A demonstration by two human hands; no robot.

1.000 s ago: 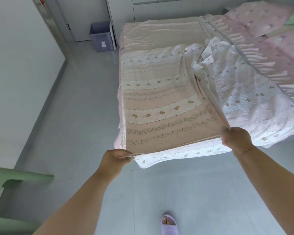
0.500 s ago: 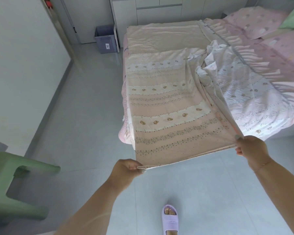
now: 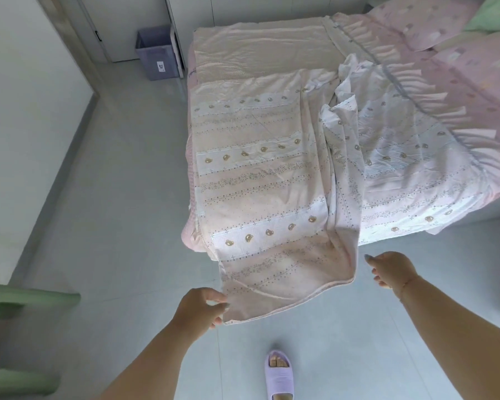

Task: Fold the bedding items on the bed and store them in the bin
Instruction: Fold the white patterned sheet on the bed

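The bed (image 3: 243, 50) filled the frame, and over it sprawled the sheet (image 3: 260, 174), peach stripes with little bears, its near end hanging off the foot of the bed above the floor (image 3: 113, 197). Pink pillows (image 3: 416, 21) sat at the far right. Back by the wall stood the bin (image 3: 156, 56) (its inside could not be made out from here). Down at the hanging edge, the left hand (image 3: 199, 307) pinched the sheet's near corner, while the right hand (image 3: 393, 268) hovered just beside the other corner, fingers loose, holding nothing. A lilac slipper (image 3: 279, 376) stood below.
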